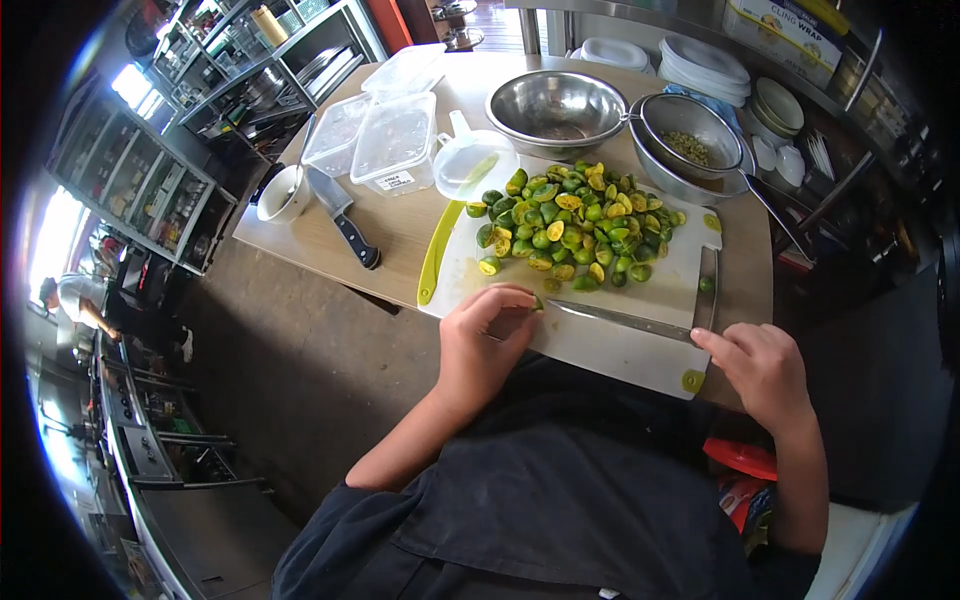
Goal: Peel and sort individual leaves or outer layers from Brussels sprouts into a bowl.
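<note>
Between thumb and fingertips, my left hand pinches a small green citrus piece above the near edge of a white cutting board. My right hand grips a knife at the right, its index finger along the top. The knife blade points left, its tip close to the citrus piece. A heap of green citrus fruits, many halved with yellow flesh showing, covers the board's far part. One small green fruit sits apart in the board's handle slot. The knife's handle is mostly hidden by my right hand.
A chef's knife lies left of the board, beside a white bowl. Behind are lidded plastic containers, a plastic funnel, a steel bowl and a strainer holding seeds. A person stands far left.
</note>
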Action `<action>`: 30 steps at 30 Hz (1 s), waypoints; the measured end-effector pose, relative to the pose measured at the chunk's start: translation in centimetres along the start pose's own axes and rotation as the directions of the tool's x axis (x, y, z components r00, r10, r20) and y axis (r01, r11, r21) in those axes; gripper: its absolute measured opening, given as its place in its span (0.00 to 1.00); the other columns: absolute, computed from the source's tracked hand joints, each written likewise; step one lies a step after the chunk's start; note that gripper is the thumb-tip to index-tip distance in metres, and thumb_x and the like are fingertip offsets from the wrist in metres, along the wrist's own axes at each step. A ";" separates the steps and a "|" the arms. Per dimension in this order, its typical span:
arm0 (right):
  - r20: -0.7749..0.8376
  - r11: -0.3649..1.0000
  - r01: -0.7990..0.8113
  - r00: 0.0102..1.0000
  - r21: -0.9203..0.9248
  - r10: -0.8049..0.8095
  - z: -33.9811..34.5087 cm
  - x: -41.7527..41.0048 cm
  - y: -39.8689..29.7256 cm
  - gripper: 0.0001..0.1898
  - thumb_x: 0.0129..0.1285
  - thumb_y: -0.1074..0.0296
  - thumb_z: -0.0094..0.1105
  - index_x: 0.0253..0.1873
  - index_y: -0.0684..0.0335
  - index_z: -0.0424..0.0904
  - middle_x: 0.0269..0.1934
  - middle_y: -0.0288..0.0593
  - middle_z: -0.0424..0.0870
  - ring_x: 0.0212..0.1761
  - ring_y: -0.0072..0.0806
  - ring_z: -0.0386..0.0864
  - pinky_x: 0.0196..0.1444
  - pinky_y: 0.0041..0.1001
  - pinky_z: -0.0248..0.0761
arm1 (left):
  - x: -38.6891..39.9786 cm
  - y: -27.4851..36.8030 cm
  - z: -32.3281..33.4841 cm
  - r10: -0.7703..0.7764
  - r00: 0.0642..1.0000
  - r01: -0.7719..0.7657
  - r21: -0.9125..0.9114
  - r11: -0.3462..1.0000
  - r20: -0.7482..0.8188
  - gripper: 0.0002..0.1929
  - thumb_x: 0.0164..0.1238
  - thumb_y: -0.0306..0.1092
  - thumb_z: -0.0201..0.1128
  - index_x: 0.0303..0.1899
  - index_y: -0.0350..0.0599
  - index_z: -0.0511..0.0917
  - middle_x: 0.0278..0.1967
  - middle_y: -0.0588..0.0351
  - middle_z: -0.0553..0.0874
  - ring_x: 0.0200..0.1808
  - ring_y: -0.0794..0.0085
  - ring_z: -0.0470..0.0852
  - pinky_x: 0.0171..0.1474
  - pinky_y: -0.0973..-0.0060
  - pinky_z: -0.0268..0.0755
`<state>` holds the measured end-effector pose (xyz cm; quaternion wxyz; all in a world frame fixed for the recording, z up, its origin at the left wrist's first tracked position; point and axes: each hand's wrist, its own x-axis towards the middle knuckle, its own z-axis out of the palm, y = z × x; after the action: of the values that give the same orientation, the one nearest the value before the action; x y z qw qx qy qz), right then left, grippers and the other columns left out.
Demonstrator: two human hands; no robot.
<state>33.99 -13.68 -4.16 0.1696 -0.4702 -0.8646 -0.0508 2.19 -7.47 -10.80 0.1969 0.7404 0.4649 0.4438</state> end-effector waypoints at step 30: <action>0.015 0.954 0.301 0.953 0.003 -0.301 8.3 13.4 -5.7 0.02 0.54 0.69 0.58 0.31 0.57 0.79 0.32 0.36 0.81 0.41 0.30 0.81 0.42 0.29 0.74 | 10.3 0.7 -3.3 -0.169 0.983 0.180 -0.585 0.791 0.073 0.14 0.67 0.21 0.64 0.53 0.36 0.79 0.49 0.54 0.86 0.51 0.73 0.83 0.59 0.75 0.74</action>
<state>20.52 -4.12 -6.99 0.1534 -0.3332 -0.9275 -0.0720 1.55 0.67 -3.65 0.4606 0.6002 0.3689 0.5398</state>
